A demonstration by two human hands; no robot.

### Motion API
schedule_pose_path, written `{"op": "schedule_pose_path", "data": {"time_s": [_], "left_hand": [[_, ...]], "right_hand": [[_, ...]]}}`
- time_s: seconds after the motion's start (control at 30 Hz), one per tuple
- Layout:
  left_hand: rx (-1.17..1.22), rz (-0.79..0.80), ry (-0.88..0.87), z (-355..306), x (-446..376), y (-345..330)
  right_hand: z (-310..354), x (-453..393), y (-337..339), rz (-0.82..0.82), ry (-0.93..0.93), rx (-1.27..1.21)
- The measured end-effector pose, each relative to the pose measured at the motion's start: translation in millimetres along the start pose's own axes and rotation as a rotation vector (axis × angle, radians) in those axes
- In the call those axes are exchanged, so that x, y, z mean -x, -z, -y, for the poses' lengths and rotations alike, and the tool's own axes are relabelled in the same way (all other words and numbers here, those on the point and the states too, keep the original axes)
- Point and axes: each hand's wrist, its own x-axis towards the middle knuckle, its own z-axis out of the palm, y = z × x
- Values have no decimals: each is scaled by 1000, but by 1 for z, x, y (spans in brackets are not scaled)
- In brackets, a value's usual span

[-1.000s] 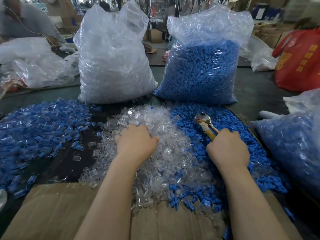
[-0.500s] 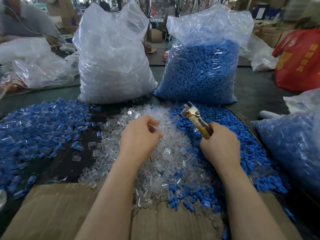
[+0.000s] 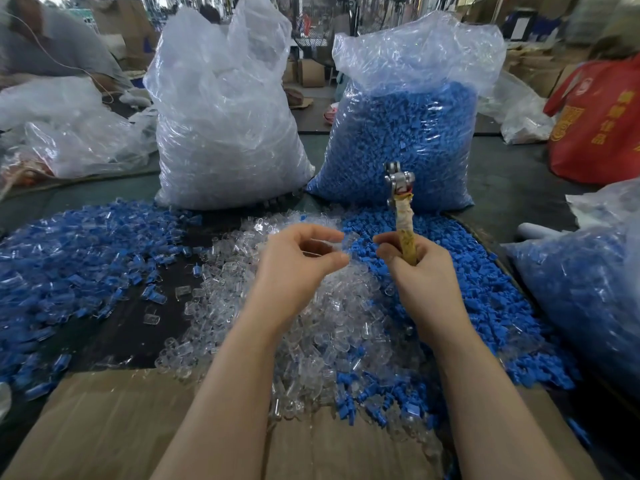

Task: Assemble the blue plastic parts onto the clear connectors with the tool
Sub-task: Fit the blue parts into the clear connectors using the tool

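Above the bench [image 3: 502,174], left hand [image 3: 298,268] pinches a clear connector [image 3: 348,239] over the clear pile [image 3: 311,306]; right hand [image 3: 420,271] grips the tool [image 3: 403,216] upright, blue parts [image 3: 485,299] beneath

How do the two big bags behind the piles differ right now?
The left bag holds clear parts; the right bag holds blue ones. The left bag's top rises taller and more peaked than the right bag's. Both are transparent plastic, standing upright, side by side, with open tops.
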Motion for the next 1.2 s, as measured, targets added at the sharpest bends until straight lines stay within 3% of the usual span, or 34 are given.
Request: {"op": "schedule_pose_path", "data": {"time_s": [0.23, 0.43, 0.83, 1.2], "left_hand": [[166, 79, 13, -4, 3, -7], [366, 62, 41, -5, 4, -6], [270, 46, 31, -5, 3, -11], [348, 63, 19, -4, 4, -10]], "right_hand": [[3, 2, -3, 106, 20, -125], [1, 4, -4, 97, -10, -104], [2, 6, -6, 43, 82, -166], [8, 9, -10, 43, 145, -242]]}}
